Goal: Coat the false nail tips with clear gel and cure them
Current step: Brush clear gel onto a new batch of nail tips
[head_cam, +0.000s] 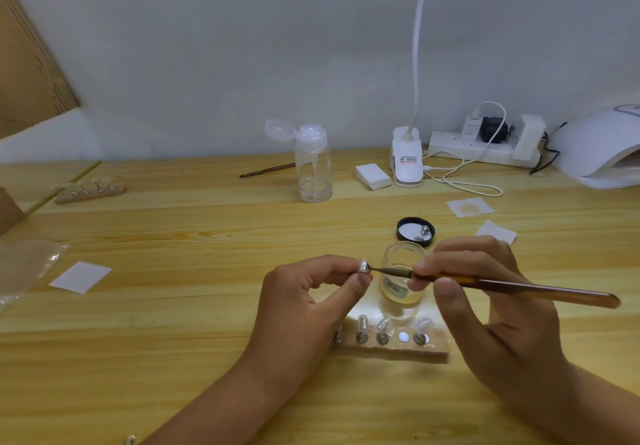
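My left hand (304,292) pinches a small clear nail tip (363,266) between thumb and fingertips. My right hand (485,302) grips a brown-handled brush (502,285), whose bristle end touches the nail tip. Just behind the brush stands an open glass jar of clear gel (401,275). Its black lid (415,231) lies further back with small metal pieces in it. Below my hands a wooden holder (394,346) carries several nail tips on metal stands, with one slot bare. A white curing lamp (599,153) sits at the far right.
A second wooden holder (90,191) with tips lies at the far left. A clear pump bottle (313,164), a spare brush (266,170), a pad stack (373,176), a clip lamp (408,160), a power strip (485,148) and cables line the back. Paper squares (80,276) lie about.
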